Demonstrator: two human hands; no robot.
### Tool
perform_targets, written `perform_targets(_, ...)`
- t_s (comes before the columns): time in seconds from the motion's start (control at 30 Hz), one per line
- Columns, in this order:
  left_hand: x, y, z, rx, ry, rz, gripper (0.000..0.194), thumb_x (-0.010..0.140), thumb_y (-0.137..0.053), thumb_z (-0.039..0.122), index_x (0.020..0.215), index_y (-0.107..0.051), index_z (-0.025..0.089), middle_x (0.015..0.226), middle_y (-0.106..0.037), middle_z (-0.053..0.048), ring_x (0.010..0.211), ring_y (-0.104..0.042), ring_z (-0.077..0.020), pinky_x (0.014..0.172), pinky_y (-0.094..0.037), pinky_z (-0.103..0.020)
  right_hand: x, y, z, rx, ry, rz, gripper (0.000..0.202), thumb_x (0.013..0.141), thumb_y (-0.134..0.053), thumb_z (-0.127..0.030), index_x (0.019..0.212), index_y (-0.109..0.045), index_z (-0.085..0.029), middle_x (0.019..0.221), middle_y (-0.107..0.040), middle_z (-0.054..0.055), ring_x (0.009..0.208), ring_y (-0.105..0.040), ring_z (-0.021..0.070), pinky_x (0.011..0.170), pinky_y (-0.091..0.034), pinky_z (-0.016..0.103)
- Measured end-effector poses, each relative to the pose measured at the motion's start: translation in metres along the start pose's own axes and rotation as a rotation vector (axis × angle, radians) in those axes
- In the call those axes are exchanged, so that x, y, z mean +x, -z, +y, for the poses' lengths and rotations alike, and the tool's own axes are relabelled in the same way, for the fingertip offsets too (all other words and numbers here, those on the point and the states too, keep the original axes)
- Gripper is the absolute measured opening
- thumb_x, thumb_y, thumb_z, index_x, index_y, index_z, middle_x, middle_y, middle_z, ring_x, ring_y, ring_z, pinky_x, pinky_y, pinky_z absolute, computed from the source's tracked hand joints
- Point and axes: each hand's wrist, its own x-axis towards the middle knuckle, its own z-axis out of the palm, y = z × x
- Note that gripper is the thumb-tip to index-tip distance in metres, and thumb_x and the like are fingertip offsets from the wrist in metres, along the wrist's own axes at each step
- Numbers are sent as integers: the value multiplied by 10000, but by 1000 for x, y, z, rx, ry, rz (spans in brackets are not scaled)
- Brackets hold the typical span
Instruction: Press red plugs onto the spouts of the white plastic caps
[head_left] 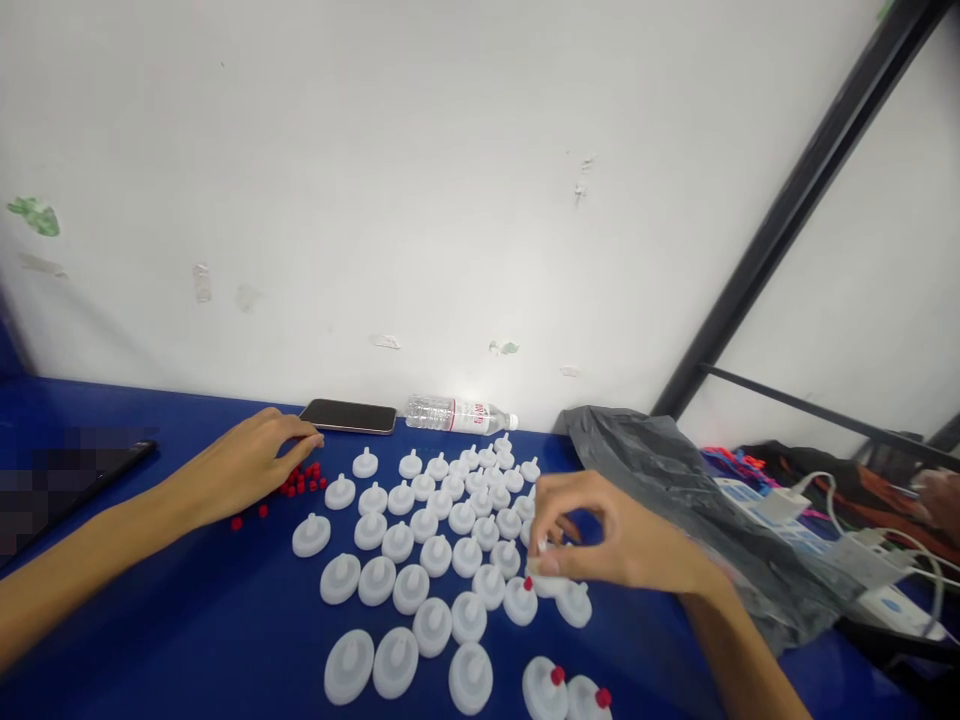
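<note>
White disc is pinched by right hand; grip of left hand, positioned beside red caps, cannot be determined

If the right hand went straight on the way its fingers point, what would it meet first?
The right hand would probably meet the nearest white stemmed disc to its left, though the hand's height is unclear, so it might pass above.

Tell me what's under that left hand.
Beside the left hand, small red pieces show on the blue table: a cluster by the thumb and two set apart. Whatever lies directly beneath the hand is covered, so I can't tell.
</note>
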Motion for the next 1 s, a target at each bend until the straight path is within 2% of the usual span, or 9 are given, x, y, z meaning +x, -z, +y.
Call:
perform_targets(0.1, -1, 1, 2, 7, 3, 9, 530, 955, -433, 649, 1043, -787, 265, 1084, -776, -93, 1130, -641, -337, 958, -482, -422, -7, 6, 2, 108, -207, -203, 235, 739, -911, -374, 818, -819, -173, 563, -576, -45, 513, -477, 84, 492, -350, 217)
perform_targets(0.17, -2, 1, 2, 12, -1, 13, 522, 956, -438, 643, 1035, -788, 263, 1072, -778, -95, 1116, -647, -334, 944, -489, -416, -11, 7, 3, 156, -333, -290, 273, 699, -931, -374, 832, -820, -163, 549, -618, -40, 486, -520, 84, 471, -364, 196)
perform_targets(0.27, -2, 0, 2, 18, -30, 31, 498, 952, -460, 633, 1015, -796, 271, 1050, -786, -81, 1095, -659, -327, 919, -500, -395, -13, 6, 2, 121, -420, -358, 217, 749, -884, -335, 893, -828, -183, 616, -709, -19, 504, -590, 96, 454, -393, 170)
perform_targets(0.4, -3, 1, 2, 21, -61, 48, 461, 955, -483, 609, 1009, -803, 281, 1035, -795, -58, 1087, -666, -324, 900, -503, -377, -13, 4, -1, 116, -458, -386, 152, 812, -796, -286, 941, -837, -218, 673, -747, -14, 503, -596, 93, 413, -416, 145)
perform_targets(0.53, -3, 2, 4, 12, -50, 39, 446, 961, -483, 595, 995, -801, 284, 1034, -795, -61, 1092, -663, -328, 911, -500, -386, -13, 5, 1, 155, -465, -383, 164, 801, -804, -295, 940, -829, -211, 755, -782, 1, 488, -584, 72, 442, -462, 144)
perform_targets(0.67, -2, 2, 6, 7, -46, 34, 452, 959, -479, 612, 992, -798, 294, 1042, -792, -68, 1091, -663, -321, 906, -504, -382, -11, 4, 3, 99, -454, -305, 217, 782, -864, -369, 909, -789, -209, 701, -750, -29, 423, -540, 61, 416, -407, 159)
perform_targets(0.77, -2, 2, 6, 0, -58, 42, 456, 963, -472, 615, 993, -796, 295, 1049, -793, -68, 1102, -657, -319, 910, -498, -378, -5, -1, 4, 9, -368, -213, 250, 770, -890, -372, 941, -778, -230, 651, -708, -54, 474, -565, 87, 441, -382, 177)
perform_targets(0.93, -3, 3, 9, 3, -70, 28, 464, 962, -474, 603, 1018, -790, 269, 1068, -785, -79, 1112, -647, -319, 942, -484, -392, 3, -10, 5, -114, -215, -237, 174, 852, -833, -402, 913, -822, -240, 667, -711, -38, 561, -585, 107, 524, -392, 221)
perform_targets(1.0, -3, 5, 13, 4, -66, 33, 479, 967, -454, 607, 1009, -793, 272, 1056, -785, -77, 1096, -659, -319, 928, -491, -390, 2, -9, 5, -138, -159, -186, 212, 890, -793, -447, 877, -814, -236, 704, -723, -25, 578, -574, 112, 530, -407, 233)
